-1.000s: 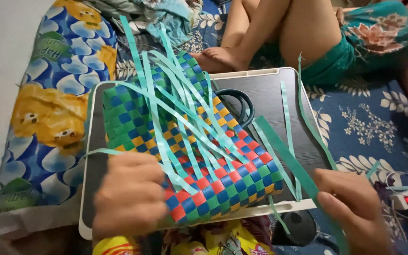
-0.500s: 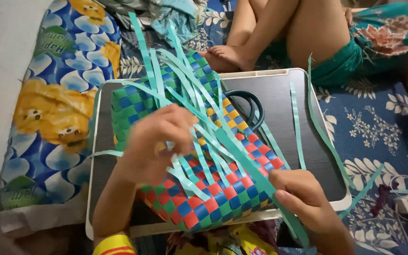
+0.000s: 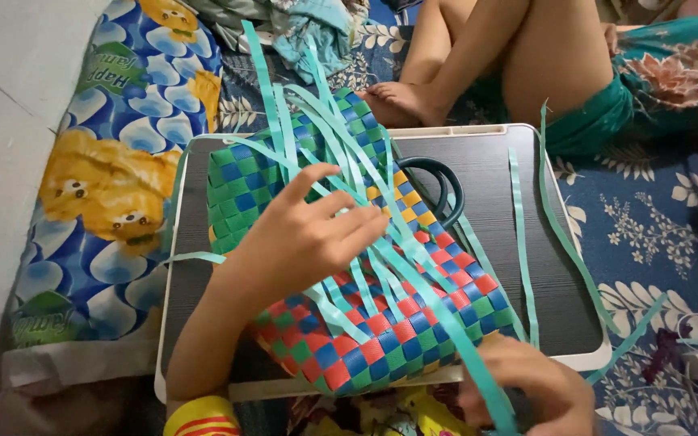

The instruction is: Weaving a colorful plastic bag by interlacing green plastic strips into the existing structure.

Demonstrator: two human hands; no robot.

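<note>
Nearest me, my right hand point(image 3: 539, 391) curls shut around a teal strip point(image 3: 446, 323) at the near edge of the woven mat point(image 3: 381, 339). My left hand point(image 3: 300, 238) lies open, fingers spread flat over the mat and its loose strips. The mat covers the left and middle of the dark lap tray point(image 3: 527, 258); bare tray shows on the right. Beyond the far rim, another person's foot point(image 3: 401, 101) rests close.

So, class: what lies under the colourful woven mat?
The woven mat rests on a dark lap tray with a pale rim. A dark green ring-shaped handle pokes out from beneath it. The left hand presses on top; anything else underneath is covered.
</note>
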